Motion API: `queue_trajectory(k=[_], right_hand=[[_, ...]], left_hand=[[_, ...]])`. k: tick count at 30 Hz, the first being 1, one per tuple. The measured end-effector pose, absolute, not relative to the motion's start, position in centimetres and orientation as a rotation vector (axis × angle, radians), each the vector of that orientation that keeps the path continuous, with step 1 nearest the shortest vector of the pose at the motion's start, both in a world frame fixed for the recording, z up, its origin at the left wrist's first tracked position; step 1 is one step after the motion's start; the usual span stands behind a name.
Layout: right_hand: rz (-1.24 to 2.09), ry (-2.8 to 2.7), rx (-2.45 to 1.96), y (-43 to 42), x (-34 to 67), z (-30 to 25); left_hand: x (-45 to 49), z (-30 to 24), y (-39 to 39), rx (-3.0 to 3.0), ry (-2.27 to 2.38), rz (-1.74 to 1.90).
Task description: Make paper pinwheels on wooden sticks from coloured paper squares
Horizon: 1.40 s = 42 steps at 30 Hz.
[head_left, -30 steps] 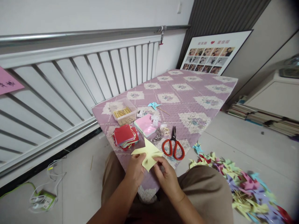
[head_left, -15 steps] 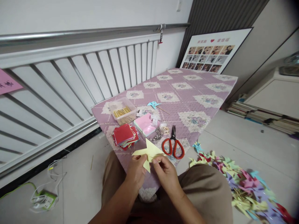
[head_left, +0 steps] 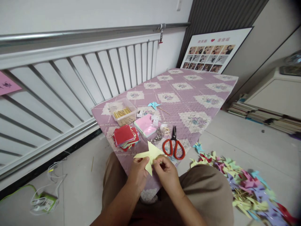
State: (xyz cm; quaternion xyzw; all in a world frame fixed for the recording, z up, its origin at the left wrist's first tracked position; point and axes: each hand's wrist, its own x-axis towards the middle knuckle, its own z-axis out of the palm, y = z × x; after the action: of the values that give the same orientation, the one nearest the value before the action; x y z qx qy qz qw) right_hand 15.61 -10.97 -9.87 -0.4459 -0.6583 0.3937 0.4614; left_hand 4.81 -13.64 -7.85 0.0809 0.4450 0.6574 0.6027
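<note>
I see my left hand [head_left: 139, 173] and right hand [head_left: 167, 174] both pinched on the yellow paper piece [head_left: 150, 154], fingers closed on its lower edges, holding it just above the near end of the purple quilted worktop [head_left: 188, 103] and over my lap. Right behind the paper, on the worktop, lie the red-handled scissors [head_left: 174, 147], shut, just to the right of my hands. To the left sits a loose stack of red paper squares [head_left: 125, 136], and beside it a pink paper pad [head_left: 146, 125]; between the pad and scissors is a small heap of metal bits [head_left: 158, 137], too small to make out. Farther back stands a clear plastic box [head_left: 122, 112] with pale sticks in it, and a blue pinwheel [head_left: 154, 105] lies near it. On the floor to my right sprawls a pile of coloured pinwheels [head_left: 244, 191]. A power strip [head_left: 43, 203] with cables lies on the floor at left.
</note>
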Motion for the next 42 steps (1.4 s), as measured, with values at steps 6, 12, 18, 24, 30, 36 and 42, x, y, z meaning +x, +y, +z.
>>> queue_trajectory(k=[6, 12, 18, 24, 30, 36, 42], right_hand=[[0.94, -1.634, -1.108, -11.0, 15.7, -9.7], [0.955, -1.63, -1.105, -11.0, 15.6, -9.5], [0.938, -1.637, -1.092, -11.1, 15.8, -9.5], [0.954, -1.625, -1.099, -11.1, 15.8, -9.4], [1.022, -1.596, -1.102, -11.7, 15.9, -9.3], [1.101, -1.449, -1.07, -11.5, 18.2, -9.6], [1.02, -1.693, -1.04, -9.5, 20.5, -7.7]], left_hand=[[5.0, -7.4, -13.7, 0.195, 1.06, 1.515], [5.2, -7.1, -13.5, 0.172, 1.109, 1.517], [5.2, -7.1, -13.6, 0.194, 1.127, 1.52], [5.3, -6.9, -13.6, 0.214, 1.204, 1.497], [5.0, -7.9, -13.4, 0.246, 1.368, 1.466], [2.5, -8.2, -12.7, 0.307, 1.349, 1.43], [0.2, -6.3, -12.8, 0.478, 1.31, 1.205]])
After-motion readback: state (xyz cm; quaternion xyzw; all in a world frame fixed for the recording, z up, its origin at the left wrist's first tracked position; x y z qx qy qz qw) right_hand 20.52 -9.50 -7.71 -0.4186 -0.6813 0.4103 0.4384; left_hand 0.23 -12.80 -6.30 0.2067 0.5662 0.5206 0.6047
